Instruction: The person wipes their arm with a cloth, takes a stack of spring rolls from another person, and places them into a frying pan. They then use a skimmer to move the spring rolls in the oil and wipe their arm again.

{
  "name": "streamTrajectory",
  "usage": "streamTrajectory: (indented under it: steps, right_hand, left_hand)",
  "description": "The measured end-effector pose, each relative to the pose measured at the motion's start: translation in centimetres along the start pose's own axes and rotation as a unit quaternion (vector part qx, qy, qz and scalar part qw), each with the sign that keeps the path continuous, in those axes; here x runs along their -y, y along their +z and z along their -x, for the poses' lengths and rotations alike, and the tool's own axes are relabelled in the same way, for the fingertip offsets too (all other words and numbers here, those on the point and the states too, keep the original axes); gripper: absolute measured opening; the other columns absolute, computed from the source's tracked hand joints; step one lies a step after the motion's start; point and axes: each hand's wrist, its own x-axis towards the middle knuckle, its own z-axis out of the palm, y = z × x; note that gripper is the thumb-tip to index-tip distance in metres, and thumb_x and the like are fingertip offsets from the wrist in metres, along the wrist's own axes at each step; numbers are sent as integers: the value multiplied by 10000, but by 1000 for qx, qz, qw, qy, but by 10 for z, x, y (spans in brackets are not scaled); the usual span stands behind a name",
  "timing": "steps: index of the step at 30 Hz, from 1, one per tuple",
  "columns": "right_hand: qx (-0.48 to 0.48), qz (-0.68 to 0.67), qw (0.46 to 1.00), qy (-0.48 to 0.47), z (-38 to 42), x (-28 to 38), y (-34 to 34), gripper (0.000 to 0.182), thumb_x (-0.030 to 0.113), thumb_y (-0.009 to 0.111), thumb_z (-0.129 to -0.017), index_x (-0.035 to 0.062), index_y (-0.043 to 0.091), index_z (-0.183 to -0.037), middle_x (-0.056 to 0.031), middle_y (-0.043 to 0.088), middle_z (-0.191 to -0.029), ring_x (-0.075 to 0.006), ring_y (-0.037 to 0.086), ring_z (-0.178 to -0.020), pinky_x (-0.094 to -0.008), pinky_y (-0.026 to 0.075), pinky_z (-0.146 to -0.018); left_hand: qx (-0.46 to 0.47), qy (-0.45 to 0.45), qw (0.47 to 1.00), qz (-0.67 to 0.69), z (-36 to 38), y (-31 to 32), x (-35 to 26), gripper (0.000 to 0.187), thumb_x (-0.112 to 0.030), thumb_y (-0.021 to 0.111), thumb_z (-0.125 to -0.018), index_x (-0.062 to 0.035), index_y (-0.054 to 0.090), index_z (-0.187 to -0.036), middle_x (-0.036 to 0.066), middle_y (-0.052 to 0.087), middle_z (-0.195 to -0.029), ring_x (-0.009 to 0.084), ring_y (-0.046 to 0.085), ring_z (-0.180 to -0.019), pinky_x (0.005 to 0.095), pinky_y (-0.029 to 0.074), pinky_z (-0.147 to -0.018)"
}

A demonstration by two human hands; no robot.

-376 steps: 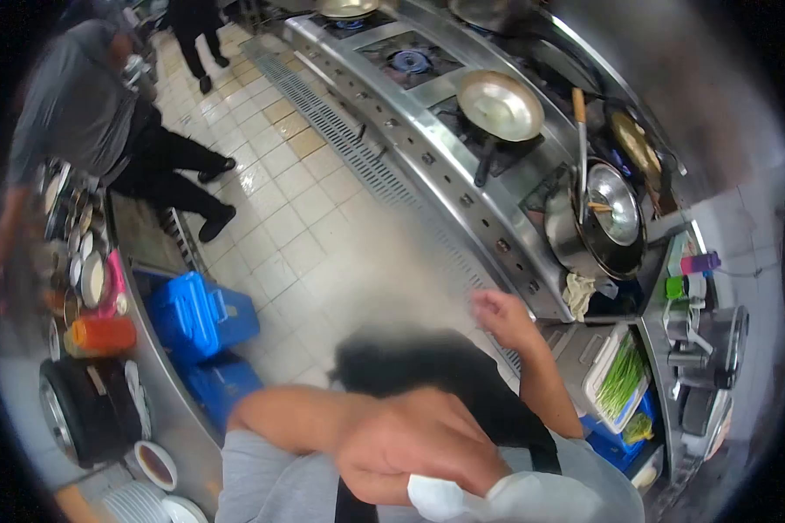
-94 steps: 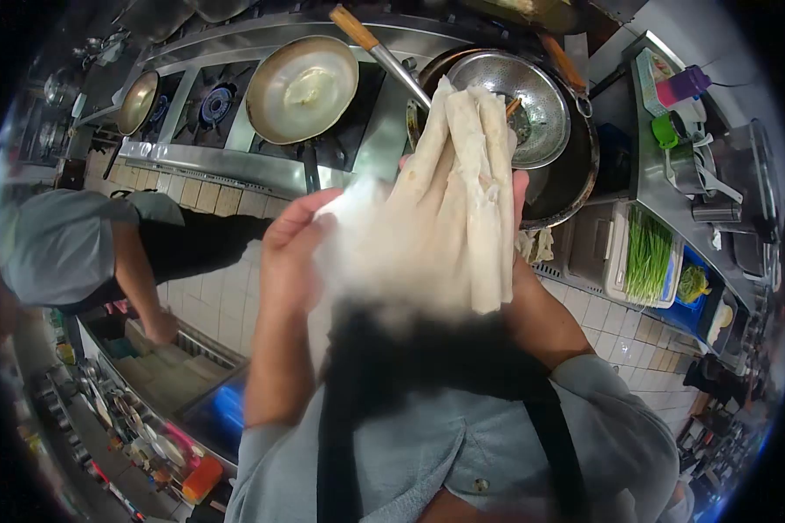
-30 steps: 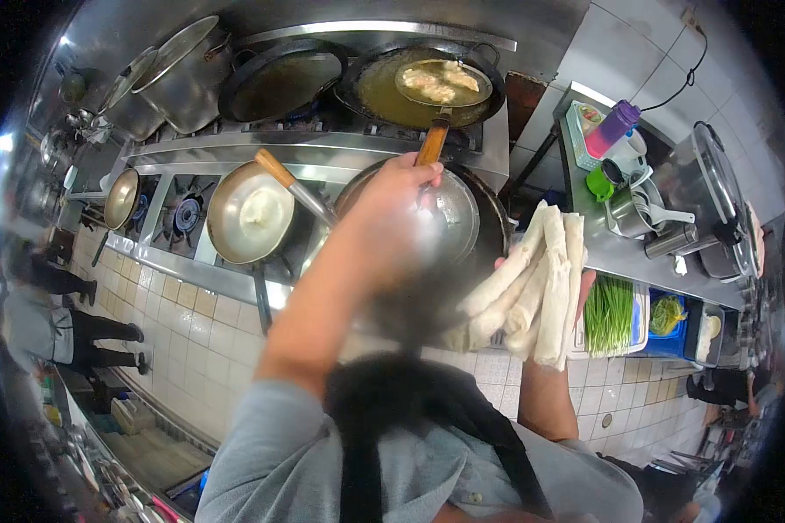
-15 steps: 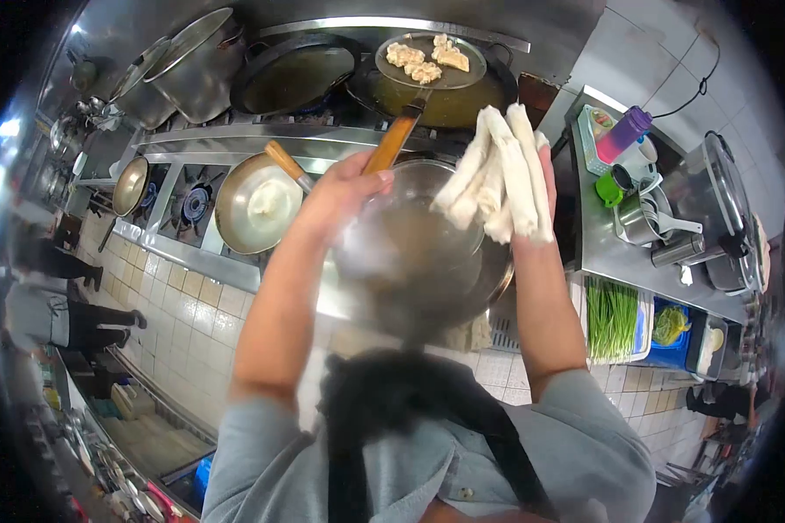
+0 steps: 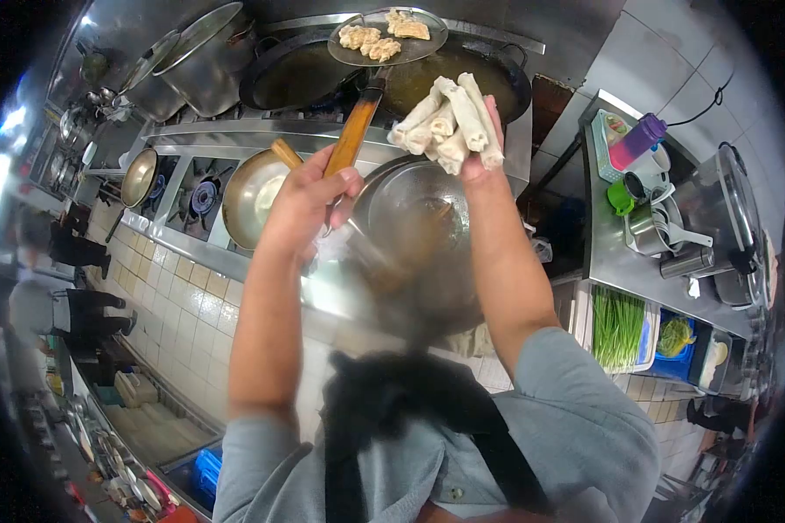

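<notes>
My left hand (image 5: 310, 200) grips the wooden handle (image 5: 356, 131) of a flat round strainer (image 5: 388, 39), on which several browned fried pieces (image 5: 380, 49) lie. The strainer is over the two dark woks at the back. On my right hand (image 5: 488, 148) rests a stack of several pale uncooked rolls (image 5: 452, 120), held near the front edge of the right oil-filled wok (image 5: 449, 74). The rolls hide most of its palm and fingers. Below my hands sits a large steel bowl (image 5: 419, 218), partly blurred.
Lidded pots (image 5: 205, 65) stand at the back left. A pan (image 5: 249, 200) with a wooden handle and a smaller pan (image 5: 139, 178) sit left. On the right counter (image 5: 602, 244) are a purple bottle (image 5: 638, 142) and a green cup (image 5: 621, 195). Co-workers (image 5: 78, 309) stand at far left.
My right hand has carried the rolls up and left towards the right wok. My left hand and the strainer with the fried pieces have shifted left, the strainer also slightly up.
</notes>
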Motion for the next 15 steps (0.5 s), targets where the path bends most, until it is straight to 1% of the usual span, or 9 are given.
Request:
streamTrajectory:
  steps: [1, 2, 3, 5, 6, 7, 9, 13, 15]
  right_hand:
    - [-6, -16, 1000, -9, -5, -3, -2, 502, 455, 414, -967, 74, 528, -1274, -138, 598, -1191, -325, 593, -1051, -478, 493, -905]
    - [-8, -12, 1000, -2, -9, -5, -5, 534, 496, 412, -951, 78, 538, -1258, -134, 601, -1179, -328, 595, -1033, -491, 509, -859]
    - [-7, -13, 1000, -4, -12, -7, -7, 534, 496, 412, -951, 78, 538, -1258, -134, 601, -1179, -328, 595, -1033, -491, 509, -859]
    - [-88, 10, 996, -12, -16, -11, 1, 511, 511, 418, -938, 83, 574, -1169, -99, 636, -1016, -294, 631, -869, -437, 543, -669]
    - [-80, 21, 997, -1, -16, -10, -1, 516, 537, 409, -933, 98, 587, -1135, -92, 633, -988, -296, 625, -864, -449, 531, -661]
    - [-80, 19, 997, -1, -18, -12, -1, 516, 537, 409, -933, 98, 587, -1135, -92, 633, -988, -296, 625, -864, -449, 531, -661]
    - [-140, -3, 990, -33, -20, -14, -1, 521, 558, 414, -922, 109, 596, -1116, -91, 638, -977, -300, 617, -883, -482, 524, -682]
    - [-163, -3, 986, -23, -25, -10, -12, 513, 554, 413, -925, 113, 591, -1120, -88, 634, -1002, -303, 607, -909, -496, 517, -712]
    - [-174, -10, 984, -19, -29, -8, -15, 468, 518, 407, -943, 119, 593, -1102, -89, 631, -1016, -303, 603, -928, -497, 518, -732]
  left_hand:
    - [-8, -2, 1000, 5, 2, 0, -1, 486, -146, 574, -901, 14, 417, -1332, 29, 527, -792, 36, 404, -474, 156, 311, -421]
    - [-6, -3, 1000, 3, 3, 0, -1, 486, -146, 574, -901, 14, 417, -1332, 29, 527, -792, 36, 404, -474, 156, 311, -421]
    - [-3, -1, 1000, 6, 4, 0, -2, 494, -140, 573, -902, 16, 405, -1340, 34, 530, -795, 36, 405, -470, 155, 318, -420]
    - [-1, 1, 1000, 8, 5, 0, -3, 503, -135, 573, -904, 17, 393, -1348, 38, 533, -798, 35, 407, -467, 154, 326, -420]
    - [-10, -1, 1000, 10, 6, 0, -3, 503, -130, 574, -903, 18, 394, -1348, 40, 534, -798, 37, 407, -463, 156, 330, -420]
    - [-19, -3, 1000, 13, 6, 0, -2, 502, -126, 575, -901, 18, 394, -1348, 41, 534, -798, 39, 407, -460, 158, 334, -420]
    - [-15, -1, 1000, 15, 7, -1, -1, 505, -127, 573, -903, 18, 391, -1351, 43, 534, -798, 41, 407, -457, 158, 334, -420]
    - [-13, 5, 1000, 12, 6, 0, 2, 511, -129, 568, -907, 17, 383, -1360, 43, 534, -798, 44, 406, -453, 159, 331, -421]
    - [-13, 5, 1000, 13, 7, 2, 2, 514, -128, 567, -907, 19, 378, -1362, 43, 534, -797, 44, 407, -455, 160, 329, -421]
